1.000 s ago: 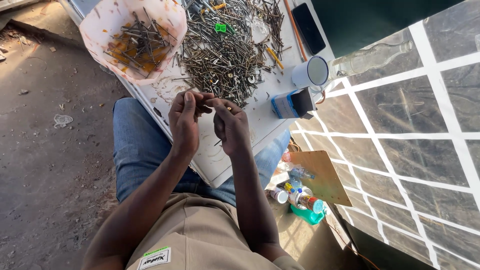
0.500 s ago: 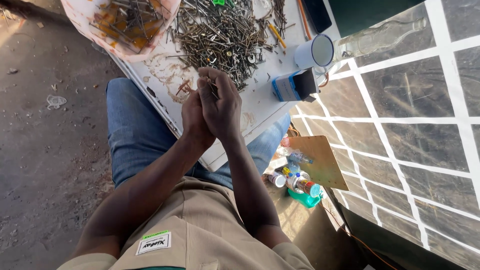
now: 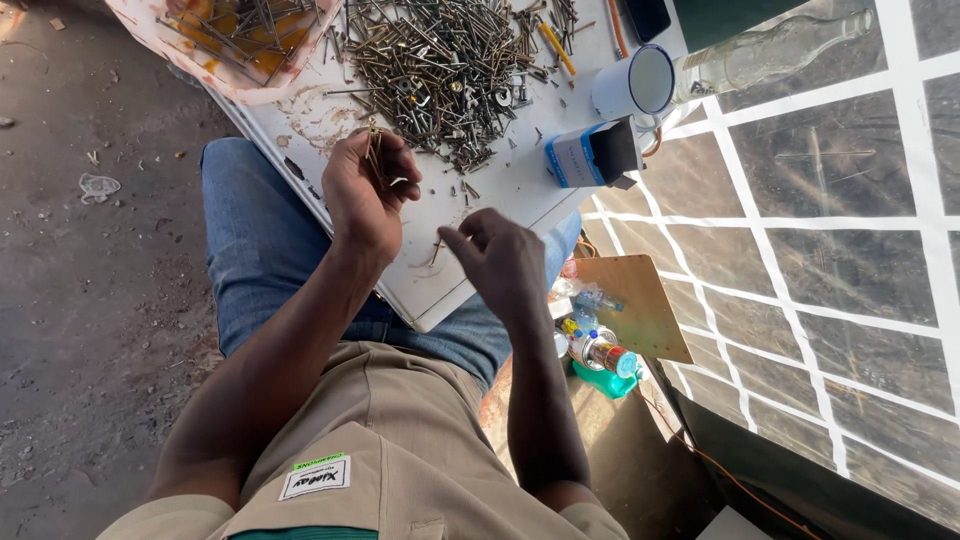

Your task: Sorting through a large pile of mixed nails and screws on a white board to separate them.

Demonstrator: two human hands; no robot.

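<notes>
A big heap of loose screws and nails (image 3: 440, 60) lies on a white board (image 3: 520, 185) resting across my lap. My left hand (image 3: 362, 195) is curled around a small bundle of screws (image 3: 375, 145) that stick up out of the fist, just below the heap. My right hand (image 3: 500, 260) hovers over the board's near edge, fingers loosely bent with the index finger out; nothing shows in it. A few stray screws lie on the board between the two hands.
A translucent plastic bag (image 3: 240, 45) with rusty nails sits at the board's far left. A white enamel mug (image 3: 635, 85), a blue-and-black small box (image 3: 590, 155) and a glass bottle (image 3: 770, 50) stand at the right. Bottles and cans (image 3: 595, 350) crowd the ground beside my knee.
My hands, pressed together half a second ago, have parted: the left keeps the screw bundle and stays near the heap, the right has dropped toward the board's near edge.
</notes>
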